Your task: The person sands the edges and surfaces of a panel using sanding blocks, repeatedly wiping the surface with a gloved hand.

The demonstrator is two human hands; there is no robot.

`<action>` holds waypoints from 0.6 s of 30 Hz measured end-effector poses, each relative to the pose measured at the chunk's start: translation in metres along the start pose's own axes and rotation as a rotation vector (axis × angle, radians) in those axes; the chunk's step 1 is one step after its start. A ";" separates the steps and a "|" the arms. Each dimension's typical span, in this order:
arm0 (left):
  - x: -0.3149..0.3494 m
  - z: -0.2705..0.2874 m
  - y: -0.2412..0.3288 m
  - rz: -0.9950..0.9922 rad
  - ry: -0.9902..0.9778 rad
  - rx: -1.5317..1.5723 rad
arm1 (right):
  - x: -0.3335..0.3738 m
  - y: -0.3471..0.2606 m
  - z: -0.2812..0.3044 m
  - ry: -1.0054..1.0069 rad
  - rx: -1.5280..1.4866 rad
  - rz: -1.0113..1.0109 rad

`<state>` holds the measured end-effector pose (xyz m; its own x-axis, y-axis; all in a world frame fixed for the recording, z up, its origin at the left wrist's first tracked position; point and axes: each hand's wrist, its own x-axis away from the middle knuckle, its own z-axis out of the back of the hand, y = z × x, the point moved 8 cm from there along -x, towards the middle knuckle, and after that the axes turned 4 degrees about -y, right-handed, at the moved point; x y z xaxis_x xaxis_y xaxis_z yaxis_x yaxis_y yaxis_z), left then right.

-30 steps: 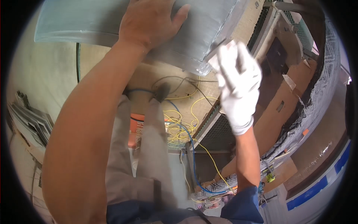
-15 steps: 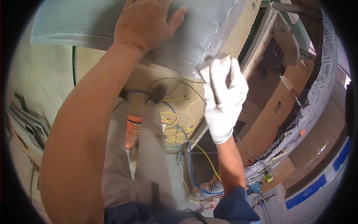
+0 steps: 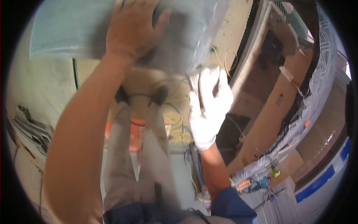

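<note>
Grey panel (image 3: 179,41), in the head view, lies at the far side, ahead of both forearms; its visible part runs longest left to right, though its far edge is out of view. The bare left hand (image 3: 130,35) is nearer its middle, spread over the surface, grasping nothing. The gloved right hand (image 3: 210,99) sits just beside the near right corner, pinching a flat block (image 3: 194,84); whether block and panel touch is unclear.

brown cardboard (image 3: 270,117), blue strips (image 3: 315,184)
</note>
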<state>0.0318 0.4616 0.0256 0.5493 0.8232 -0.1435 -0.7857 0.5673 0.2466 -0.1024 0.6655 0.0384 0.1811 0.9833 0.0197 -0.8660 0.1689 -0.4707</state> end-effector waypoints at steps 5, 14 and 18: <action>0.015 0.010 0.008 -0.026 0.066 0.035 | -0.045 -0.006 0.028 0.105 -0.107 -0.121; 0.007 -0.017 -0.014 0.264 -0.275 0.257 | -0.019 -0.007 0.019 0.239 -0.210 -0.221; 0.010 -0.006 0.005 -0.017 0.002 -0.041 | -0.027 -0.008 0.006 0.251 -0.317 -0.171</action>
<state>0.0311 0.4729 0.0195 0.5620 0.8135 -0.1497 -0.7872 0.5816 0.2049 -0.1032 0.6382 0.0473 0.4509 0.8894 -0.0757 -0.6347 0.2598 -0.7278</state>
